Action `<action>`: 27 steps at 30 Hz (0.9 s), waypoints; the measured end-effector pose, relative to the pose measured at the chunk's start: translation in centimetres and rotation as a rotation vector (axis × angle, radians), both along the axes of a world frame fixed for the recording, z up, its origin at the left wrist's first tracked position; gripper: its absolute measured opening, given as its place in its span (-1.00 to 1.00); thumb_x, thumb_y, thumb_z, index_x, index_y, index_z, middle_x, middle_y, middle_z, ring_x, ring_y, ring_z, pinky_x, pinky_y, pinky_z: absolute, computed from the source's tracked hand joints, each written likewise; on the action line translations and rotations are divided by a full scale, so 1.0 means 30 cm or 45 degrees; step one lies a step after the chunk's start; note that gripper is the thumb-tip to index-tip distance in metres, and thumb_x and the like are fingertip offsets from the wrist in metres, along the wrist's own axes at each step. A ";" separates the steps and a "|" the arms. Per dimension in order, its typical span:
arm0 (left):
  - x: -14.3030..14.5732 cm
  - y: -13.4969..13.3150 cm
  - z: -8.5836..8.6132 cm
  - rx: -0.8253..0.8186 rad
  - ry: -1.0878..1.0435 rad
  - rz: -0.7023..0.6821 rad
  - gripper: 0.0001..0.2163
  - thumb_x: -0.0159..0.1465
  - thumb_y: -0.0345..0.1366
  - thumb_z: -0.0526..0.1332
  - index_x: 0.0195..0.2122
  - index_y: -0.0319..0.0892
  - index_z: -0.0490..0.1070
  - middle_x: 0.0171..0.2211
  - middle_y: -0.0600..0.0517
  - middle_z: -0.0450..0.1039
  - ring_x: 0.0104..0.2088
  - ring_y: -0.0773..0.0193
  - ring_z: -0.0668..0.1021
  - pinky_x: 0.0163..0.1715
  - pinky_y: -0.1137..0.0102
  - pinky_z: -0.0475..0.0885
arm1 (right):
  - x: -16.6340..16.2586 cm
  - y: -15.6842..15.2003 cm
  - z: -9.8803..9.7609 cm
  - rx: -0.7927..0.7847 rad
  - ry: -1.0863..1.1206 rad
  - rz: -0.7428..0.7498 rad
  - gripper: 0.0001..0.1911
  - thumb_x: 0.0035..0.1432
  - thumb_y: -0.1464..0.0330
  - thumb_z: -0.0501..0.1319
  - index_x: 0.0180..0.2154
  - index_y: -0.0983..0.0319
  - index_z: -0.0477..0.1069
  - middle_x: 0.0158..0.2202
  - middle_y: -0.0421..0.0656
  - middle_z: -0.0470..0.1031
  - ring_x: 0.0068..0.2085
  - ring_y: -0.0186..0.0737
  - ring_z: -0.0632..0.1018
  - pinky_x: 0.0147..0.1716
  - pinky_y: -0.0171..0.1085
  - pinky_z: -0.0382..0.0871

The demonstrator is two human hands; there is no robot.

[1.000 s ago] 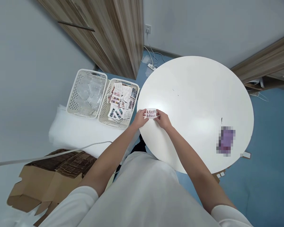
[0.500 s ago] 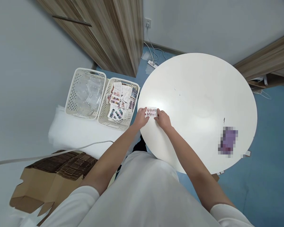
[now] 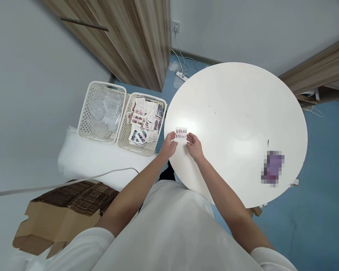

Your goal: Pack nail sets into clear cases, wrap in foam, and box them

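A small white card of press-on nails (image 3: 181,133) lies on the round white table (image 3: 237,101), with pinkish, shiny nails in two rows. My left hand (image 3: 168,144) is at the card's left edge, thumb and fingers spread apart. On the other side, my right hand (image 3: 194,146) has its fingers apart by the card's right edge. Neither hand grips the card; whether the fingertips still brush its edges I cannot tell.
Left of the table, one white basket (image 3: 119,140) holds many nail cards, and another basket (image 3: 81,113) holds clear plastic packaging. A pixelated purple object (image 3: 273,166) lies on the table's right. Flattened cardboard (image 3: 45,222) and a grey cable (image 3: 101,175) are at lower left.
Both hands have let go of the card. My thumbs have drawn back toward me and the fingers have spread, while the card stays nearly in place on the table.
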State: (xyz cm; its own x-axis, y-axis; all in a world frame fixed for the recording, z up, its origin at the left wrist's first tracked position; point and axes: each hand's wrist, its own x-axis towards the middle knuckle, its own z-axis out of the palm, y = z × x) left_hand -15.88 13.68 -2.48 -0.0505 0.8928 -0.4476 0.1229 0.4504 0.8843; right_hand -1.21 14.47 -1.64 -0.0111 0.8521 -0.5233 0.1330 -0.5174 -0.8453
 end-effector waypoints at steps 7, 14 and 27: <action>-0.014 0.019 -0.021 -0.005 -0.010 -0.008 -0.46 0.06 -0.46 0.05 0.12 -0.16 0.09 0.12 -0.11 0.18 0.09 0.16 0.29 0.06 0.21 0.19 | -0.016 0.005 0.015 -0.013 -0.016 -0.010 -0.32 -0.18 0.52 0.09 0.07 0.17 0.13 0.10 -0.09 0.23 0.06 -0.17 0.34 0.02 -0.14 0.26; -0.013 0.009 -0.034 -0.015 -0.005 0.002 -0.46 0.05 -0.46 0.05 0.11 -0.17 0.10 0.11 -0.10 0.19 0.09 0.18 0.30 0.07 0.22 0.19 | -0.020 -0.002 0.022 -0.023 -0.039 0.001 -0.32 -0.18 0.51 0.09 0.08 0.21 0.12 0.10 -0.06 0.24 0.05 -0.17 0.35 0.01 -0.17 0.26; -0.031 0.020 -0.021 0.021 0.032 0.009 -0.51 0.05 -0.45 0.06 0.06 -0.17 0.17 0.07 -0.11 0.24 0.02 0.18 0.36 0.00 0.22 0.25 | -0.006 -0.005 0.008 -0.019 -0.029 -0.011 -0.33 -0.17 0.45 0.15 0.08 0.16 0.13 0.08 -0.08 0.25 0.03 -0.17 0.36 -0.03 -0.15 0.29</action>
